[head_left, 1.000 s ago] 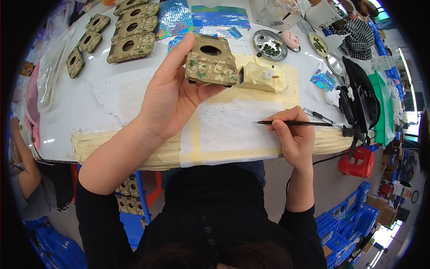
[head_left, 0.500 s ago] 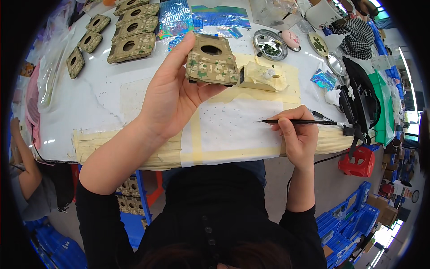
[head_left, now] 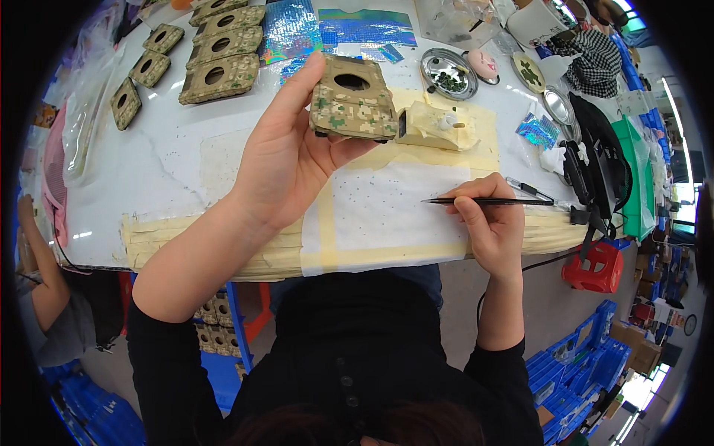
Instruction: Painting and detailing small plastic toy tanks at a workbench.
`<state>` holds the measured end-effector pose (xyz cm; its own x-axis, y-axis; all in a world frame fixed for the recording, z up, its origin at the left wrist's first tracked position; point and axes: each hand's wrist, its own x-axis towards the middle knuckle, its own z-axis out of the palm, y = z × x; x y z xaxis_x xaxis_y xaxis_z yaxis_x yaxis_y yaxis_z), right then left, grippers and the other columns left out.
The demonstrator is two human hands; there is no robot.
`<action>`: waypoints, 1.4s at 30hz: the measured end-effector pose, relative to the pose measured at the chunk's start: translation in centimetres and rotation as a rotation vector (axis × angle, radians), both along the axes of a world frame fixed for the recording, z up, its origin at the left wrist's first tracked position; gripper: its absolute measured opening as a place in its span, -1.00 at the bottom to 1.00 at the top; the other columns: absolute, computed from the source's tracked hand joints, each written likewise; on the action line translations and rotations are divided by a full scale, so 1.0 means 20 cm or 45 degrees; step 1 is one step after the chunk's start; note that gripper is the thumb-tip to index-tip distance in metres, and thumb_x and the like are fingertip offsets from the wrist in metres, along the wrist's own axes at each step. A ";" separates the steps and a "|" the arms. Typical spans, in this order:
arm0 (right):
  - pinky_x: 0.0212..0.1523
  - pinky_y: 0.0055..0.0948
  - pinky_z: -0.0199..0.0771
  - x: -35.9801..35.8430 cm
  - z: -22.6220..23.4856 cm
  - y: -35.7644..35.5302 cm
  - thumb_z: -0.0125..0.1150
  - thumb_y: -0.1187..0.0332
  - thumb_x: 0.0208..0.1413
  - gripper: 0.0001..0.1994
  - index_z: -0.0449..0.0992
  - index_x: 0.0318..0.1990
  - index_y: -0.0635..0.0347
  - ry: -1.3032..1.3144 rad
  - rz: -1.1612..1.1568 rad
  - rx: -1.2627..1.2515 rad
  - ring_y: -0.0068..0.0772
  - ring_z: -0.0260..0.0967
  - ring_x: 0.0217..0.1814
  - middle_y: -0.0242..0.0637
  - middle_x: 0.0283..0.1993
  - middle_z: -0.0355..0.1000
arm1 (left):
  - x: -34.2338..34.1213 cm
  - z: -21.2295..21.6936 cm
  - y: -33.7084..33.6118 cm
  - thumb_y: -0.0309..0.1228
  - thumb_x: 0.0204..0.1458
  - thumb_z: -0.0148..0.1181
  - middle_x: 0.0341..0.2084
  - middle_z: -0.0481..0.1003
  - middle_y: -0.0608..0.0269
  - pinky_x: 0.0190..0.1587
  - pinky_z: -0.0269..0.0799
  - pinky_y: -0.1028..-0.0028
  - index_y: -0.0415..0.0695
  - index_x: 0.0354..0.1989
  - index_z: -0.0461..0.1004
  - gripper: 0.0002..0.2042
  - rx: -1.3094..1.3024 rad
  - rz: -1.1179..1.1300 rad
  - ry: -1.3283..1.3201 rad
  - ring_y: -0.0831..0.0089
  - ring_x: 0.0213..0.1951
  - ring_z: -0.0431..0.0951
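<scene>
My left hand (head_left: pixel 286 167) is closed around a camouflage-patterned toy vehicle hull (head_left: pixel 353 113), a boxy shell with a round dark hole in its upper face. The hull is held up above the table, its pixelated green and tan side toward me. In my right hand (head_left: pixel 492 223) is a thin black paintbrush (head_left: pixel 513 201), pinched between thumb and fingers, its fine tip pointing left. That tip is over a white sheet (head_left: pixel 394 223) sprinkled with tiny dark specks, apart from the hull. Just right of the hull stands a tape-wrapped block (head_left: pixel 439 126).
Several similar hulls (head_left: pixel 217 79) are lined up at the back left. A round metal dish (head_left: pixel 449 73) with dark green bits and a pink rounded object (head_left: pixel 483 67) sit farther back. On the right lie a pen (head_left: pixel 529 191) and a black bag (head_left: pixel 606 152). Masking tape (head_left: pixel 201 241) covers the table's front edge.
My right hand has shifted slightly left with the paintbrush. The left hand and the hull have barely moved.
</scene>
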<state>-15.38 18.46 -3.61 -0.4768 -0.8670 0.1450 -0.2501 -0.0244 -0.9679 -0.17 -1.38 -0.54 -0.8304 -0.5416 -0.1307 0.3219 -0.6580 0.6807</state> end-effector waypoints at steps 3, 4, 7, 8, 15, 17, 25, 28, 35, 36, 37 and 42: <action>-0.38 -0.68 0.28 0.00 0.00 0.00 0.12 0.55 0.08 -0.94 0.37 -0.37 0.31 -0.005 0.003 -0.015 -0.66 0.28 -0.41 -0.34 -0.44 0.41 | 0.00 0.00 0.00 -0.10 0.22 -0.27 -0.02 0.35 -0.14 -0.02 0.49 0.46 -0.36 0.14 0.16 -0.47 0.002 0.001 0.001 0.29 -0.09 0.50; -0.37 -0.68 0.29 0.00 0.00 0.00 0.12 0.55 0.08 -0.94 0.37 -0.37 0.31 -0.008 0.005 -0.022 -0.65 0.29 -0.40 -0.33 -0.44 0.41 | 0.00 0.00 0.00 -0.10 0.22 -0.26 -0.02 0.35 -0.15 -0.02 0.49 0.46 -0.36 0.14 0.16 -0.47 0.002 0.002 0.000 0.29 -0.09 0.50; -0.35 -0.67 0.31 0.00 0.00 0.00 0.12 0.56 0.08 -0.95 0.37 -0.37 0.32 0.002 0.008 -0.014 -0.64 0.31 -0.39 -0.32 -0.43 0.42 | 0.00 0.00 0.00 -0.11 0.22 -0.26 -0.02 0.35 -0.15 -0.02 0.49 0.46 -0.36 0.14 0.16 -0.47 -0.001 0.002 0.000 0.29 -0.09 0.50; -0.35 -0.67 0.31 0.00 0.00 0.00 0.11 0.56 0.08 -0.95 0.37 -0.37 0.32 -0.003 0.006 -0.012 -0.64 0.31 -0.39 -0.32 -0.43 0.42 | 0.00 0.00 0.00 -0.11 0.22 -0.26 -0.02 0.35 -0.15 -0.02 0.49 0.46 -0.36 0.14 0.16 -0.47 -0.002 0.001 0.000 0.29 -0.09 0.50; -0.34 -0.65 0.32 0.00 0.00 0.01 0.11 0.56 0.08 -0.95 0.37 -0.37 0.33 0.007 0.008 -0.007 -0.64 0.31 -0.38 -0.30 -0.42 0.42 | 0.00 0.00 0.00 -0.11 0.23 -0.27 -0.02 0.35 -0.16 -0.02 0.49 0.46 -0.36 0.13 0.16 -0.48 -0.005 0.002 0.002 0.29 -0.09 0.50; -0.34 -0.64 0.32 0.00 0.01 0.01 0.12 0.56 0.07 -0.94 0.37 -0.37 0.32 0.009 -0.008 -0.028 -0.62 0.32 -0.38 -0.29 -0.42 0.43 | 0.00 0.00 0.00 -0.11 0.23 -0.27 -0.02 0.35 -0.16 -0.02 0.49 0.46 -0.36 0.13 0.16 -0.48 -0.003 0.001 0.003 0.29 -0.09 0.50; -0.44 -0.52 0.39 0.06 0.07 0.01 0.25 0.49 -0.01 -0.84 0.37 -0.33 0.26 0.871 -0.176 -0.546 -0.31 0.41 -0.47 -0.12 -0.38 0.50 | 0.00 0.00 -0.01 -0.11 0.23 -0.28 -0.03 0.36 -0.14 -0.06 0.52 0.46 -0.35 0.13 0.16 -0.48 0.012 -0.010 -0.012 0.28 -0.12 0.52; -0.53 -0.49 0.46 0.11 0.13 0.03 0.28 0.35 -0.01 -0.75 0.35 -0.28 0.24 1.306 -0.131 -0.630 -0.30 0.45 -0.47 -0.13 -0.36 0.50 | 0.01 -0.01 -0.01 -0.11 0.23 -0.28 -0.03 0.37 -0.13 -0.08 0.53 0.46 -0.34 0.13 0.17 -0.49 0.020 -0.026 -0.006 0.28 -0.12 0.52; -0.52 -0.57 0.50 0.19 0.15 -0.02 0.19 0.30 0.08 -0.75 0.28 -0.25 0.22 1.599 -0.021 -0.732 -0.41 0.45 -0.39 -0.16 -0.27 0.48 | 0.00 0.00 0.00 -0.10 0.22 -0.27 -0.04 0.38 -0.10 -0.11 0.54 0.46 -0.27 0.12 0.19 -0.51 0.035 -0.040 -0.005 0.28 -0.13 0.53; -0.52 -0.58 0.51 0.19 0.15 -0.03 0.19 0.30 0.08 -0.75 0.28 -0.25 0.22 1.595 -0.008 -0.754 -0.42 0.45 -0.39 -0.16 -0.28 0.48 | 0.00 -0.01 0.00 -0.10 0.22 -0.27 -0.04 0.38 -0.09 -0.11 0.53 0.45 -0.27 0.12 0.18 -0.52 0.032 -0.055 0.009 0.29 -0.13 0.52; -0.51 -0.58 0.51 0.20 0.15 -0.04 0.19 0.30 0.08 -0.75 0.28 -0.25 0.22 1.591 0.006 -0.776 -0.43 0.45 -0.39 -0.16 -0.28 0.48 | 0.00 0.00 0.00 -0.10 0.23 -0.28 -0.04 0.38 -0.08 -0.10 0.52 0.45 -0.26 0.12 0.19 -0.52 0.028 -0.055 0.002 0.29 -0.12 0.52; -0.49 -0.55 0.53 0.20 0.17 -0.07 0.21 0.32 0.06 -0.75 0.27 -0.25 0.22 1.498 0.037 -0.767 -0.39 0.47 -0.37 -0.16 -0.28 0.48 | 0.01 0.02 0.01 -0.08 0.22 -0.28 -0.04 0.39 -0.03 -0.07 0.48 0.42 -0.21 0.13 0.19 -0.52 0.014 -0.087 0.001 0.31 -0.11 0.51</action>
